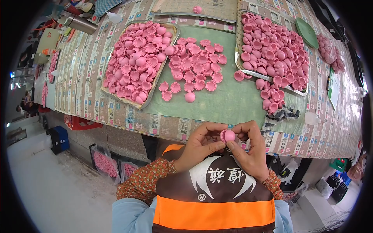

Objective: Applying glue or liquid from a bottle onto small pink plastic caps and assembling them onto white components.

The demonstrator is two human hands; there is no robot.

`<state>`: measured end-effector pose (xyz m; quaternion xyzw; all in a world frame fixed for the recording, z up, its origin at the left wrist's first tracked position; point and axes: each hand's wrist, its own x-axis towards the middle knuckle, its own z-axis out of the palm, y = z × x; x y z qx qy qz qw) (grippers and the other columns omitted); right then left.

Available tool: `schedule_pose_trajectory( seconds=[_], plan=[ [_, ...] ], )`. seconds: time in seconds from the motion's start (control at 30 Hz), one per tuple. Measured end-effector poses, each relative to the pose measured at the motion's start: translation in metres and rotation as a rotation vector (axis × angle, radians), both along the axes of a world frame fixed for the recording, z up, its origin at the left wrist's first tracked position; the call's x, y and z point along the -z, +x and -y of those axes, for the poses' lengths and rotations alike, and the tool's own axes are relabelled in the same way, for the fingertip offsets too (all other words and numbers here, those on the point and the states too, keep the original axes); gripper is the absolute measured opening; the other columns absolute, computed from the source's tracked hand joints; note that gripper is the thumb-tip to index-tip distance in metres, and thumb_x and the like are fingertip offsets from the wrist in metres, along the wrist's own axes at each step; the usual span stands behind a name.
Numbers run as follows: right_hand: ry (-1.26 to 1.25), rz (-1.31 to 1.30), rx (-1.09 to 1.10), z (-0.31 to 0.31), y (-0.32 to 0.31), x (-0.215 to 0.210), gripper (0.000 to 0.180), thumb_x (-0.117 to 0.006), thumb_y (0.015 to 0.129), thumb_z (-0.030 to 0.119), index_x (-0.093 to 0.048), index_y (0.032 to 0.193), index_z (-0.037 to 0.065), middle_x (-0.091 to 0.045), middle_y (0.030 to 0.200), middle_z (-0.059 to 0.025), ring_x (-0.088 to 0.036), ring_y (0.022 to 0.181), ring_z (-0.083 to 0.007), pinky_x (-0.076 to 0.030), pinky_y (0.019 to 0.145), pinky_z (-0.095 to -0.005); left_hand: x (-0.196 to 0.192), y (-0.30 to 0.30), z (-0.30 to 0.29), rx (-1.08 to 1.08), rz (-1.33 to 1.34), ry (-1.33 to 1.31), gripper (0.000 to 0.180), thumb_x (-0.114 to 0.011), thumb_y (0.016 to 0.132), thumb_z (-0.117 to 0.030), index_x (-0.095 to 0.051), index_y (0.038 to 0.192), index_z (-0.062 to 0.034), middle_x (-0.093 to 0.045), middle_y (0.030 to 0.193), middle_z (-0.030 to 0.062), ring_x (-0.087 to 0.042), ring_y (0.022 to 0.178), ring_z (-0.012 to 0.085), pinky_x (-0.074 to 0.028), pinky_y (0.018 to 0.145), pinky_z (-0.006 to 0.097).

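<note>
Just off the table's front edge, I hold a small round pink plastic shell [227, 135] between both hands. A curved gap or rim line runs down its left side; I cannot tell if it is one piece or two halves together. My left hand [202, 144] pinches it from the left with thumb and fingertips. From the right, my right hand [250, 147] grips it, thumb below and fingers bent above. Beyond my hands, loose pink half shells [199, 68] lie on a green mat [210, 106], many with the hollow side up.
A heaped tray of pink shells [139, 62] stands at the left, another metal tray [307, 90] at the right. Some shells spill beside a crumpled dark strip [281, 116]. A green oval lid [307, 32], a steel flask [79, 22] and a flat board [217, 8] lie farther back.
</note>
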<state>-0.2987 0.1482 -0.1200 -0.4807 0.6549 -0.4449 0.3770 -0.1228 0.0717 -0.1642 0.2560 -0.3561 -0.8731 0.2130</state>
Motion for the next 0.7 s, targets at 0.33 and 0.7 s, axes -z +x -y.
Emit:
schedule_pose_trajectory(
  seconds=[0.33,0.7],
  plan=[
    [0.036,0.037,-0.031,-0.0022,-0.0011,-0.0004,0.027,-0.070,0.083,0.009,-0.057,0.105,0.001,-0.055,0.096,-0.0040,-0.050,0.084,-0.0129,-0.043,0.077,-0.0271,0.0008,0.0006,-0.0001,0.007,-0.017,-0.056,0.041,-0.063,0.092,0.005,-0.051,0.130,-0.0031,-0.053,0.125,0.0057,-0.056,0.118,0.0143,-0.049,0.101,0.031],
    [-0.022,-0.004,-0.028,-0.0026,-0.0005,0.0009,0.032,-0.074,0.079,0.003,-0.056,0.105,0.002,-0.054,0.096,-0.0075,-0.052,0.083,-0.0176,-0.045,0.074,-0.0292,-0.0022,-0.0005,-0.0003,0.005,-0.031,-0.046,0.041,-0.063,0.091,0.006,-0.052,0.130,-0.0020,-0.052,0.125,0.0063,-0.056,0.119,0.0157,-0.050,0.101,0.031]
  ],
)
